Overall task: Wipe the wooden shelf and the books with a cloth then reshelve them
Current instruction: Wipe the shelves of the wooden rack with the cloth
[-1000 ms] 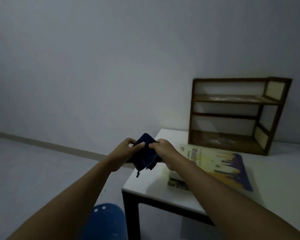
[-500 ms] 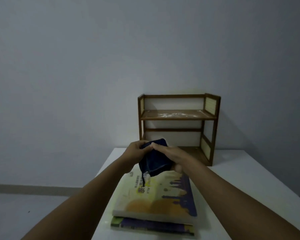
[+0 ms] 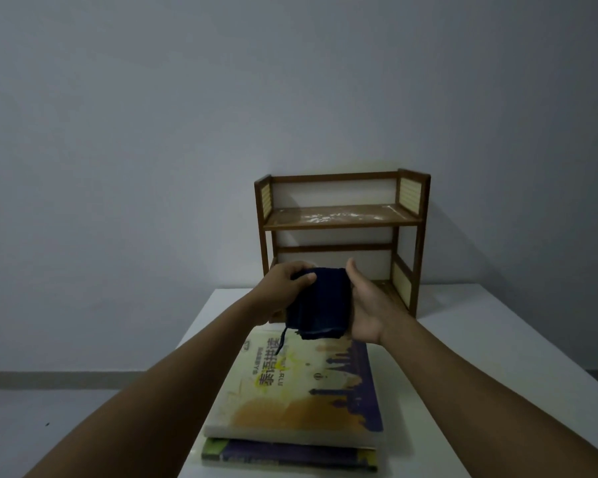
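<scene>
Above the far end of the white table (image 3: 470,343), you hold a folded dark blue cloth (image 3: 320,301) between both hands, in front of the wooden shelf (image 3: 342,219). Your left hand (image 3: 283,291) grips the cloth's left side, thumb curled over the top and fingers wrapped behind it. Your right hand (image 3: 368,305) lies palm-in against the cloth's right side with the thumb straight up; its fingers are hidden behind the fabric, so you cannot tell how they curl. A loose thread hangs from the cloth's lower edge. The shelf stands against the wall, with pale dust streaked on its upper board. Nearer you, a yellow and purple book (image 3: 304,391) lies flat atop a second book (image 3: 290,455).
</scene>
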A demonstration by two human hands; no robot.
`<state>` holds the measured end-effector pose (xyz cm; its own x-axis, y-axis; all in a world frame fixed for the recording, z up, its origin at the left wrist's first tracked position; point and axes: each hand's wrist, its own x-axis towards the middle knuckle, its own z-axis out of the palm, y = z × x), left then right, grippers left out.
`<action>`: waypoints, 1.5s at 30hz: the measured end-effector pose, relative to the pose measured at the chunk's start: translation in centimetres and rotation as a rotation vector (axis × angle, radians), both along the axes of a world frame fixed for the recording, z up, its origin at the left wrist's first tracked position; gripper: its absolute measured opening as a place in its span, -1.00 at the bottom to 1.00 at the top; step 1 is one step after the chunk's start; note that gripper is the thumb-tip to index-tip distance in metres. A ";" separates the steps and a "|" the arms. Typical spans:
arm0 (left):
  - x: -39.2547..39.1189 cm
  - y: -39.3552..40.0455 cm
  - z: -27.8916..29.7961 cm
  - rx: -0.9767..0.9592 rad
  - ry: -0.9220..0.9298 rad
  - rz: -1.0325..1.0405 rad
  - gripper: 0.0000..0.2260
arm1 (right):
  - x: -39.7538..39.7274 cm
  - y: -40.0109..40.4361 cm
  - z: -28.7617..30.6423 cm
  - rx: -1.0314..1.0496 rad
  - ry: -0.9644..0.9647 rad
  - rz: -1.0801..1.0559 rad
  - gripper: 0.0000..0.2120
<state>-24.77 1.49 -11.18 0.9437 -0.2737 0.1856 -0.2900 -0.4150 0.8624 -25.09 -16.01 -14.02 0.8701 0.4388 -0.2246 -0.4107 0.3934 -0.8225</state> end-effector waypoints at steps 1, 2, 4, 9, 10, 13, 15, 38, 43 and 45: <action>0.1 -0.1 0.1 0.009 -0.011 0.014 -0.84 | 0.1 0.0 -0.2 0.014 -0.012 0.014 -0.25; 0.3 -0.3 0.2 0.021 -0.021 0.027 -0.85 | 0.2 0.0 -0.3 0.024 -0.018 0.021 -0.25; 0.6 -0.4 0.5 0.046 -0.027 0.040 -0.85 | 0.2 -0.1 -0.4 0.037 -0.013 0.054 -0.25; 1.5 -1.0 1.0 0.055 -0.078 0.035 -0.79 | 0.4 -0.3 -0.2 -0.016 -0.096 0.062 -0.47; 1.6 -1.2 1.1 0.042 -0.093 0.039 -0.80 | 0.5 -0.2 0.0 -0.031 -0.104 0.035 -0.50; 1.9 -1.3 1.3 0.022 -0.139 0.077 -0.79 | 0.7 0.2 0.8 -0.055 -0.062 -0.099 -0.63; 1.9 -0.8 1.5 0.016 -0.139 0.112 -0.70 | 0.9 0.4 1.1 -0.073 -0.016 -0.163 -0.64; 0.8 9.9 -11.8 0.569 0.150 0.357 -0.46 | 0.1 4.9 0.0 -0.680 -0.260 -0.420 -0.33; 0.0 9.1 -10.6 0.490 -0.075 0.441 -0.55 | 0.1 4.4 -0.3 -0.375 0.014 -0.429 -0.47; -0.5 7.0 -8.8 0.353 -0.191 0.415 -0.62 | 0.1 4.6 -0.3 -0.296 0.049 -0.401 -0.53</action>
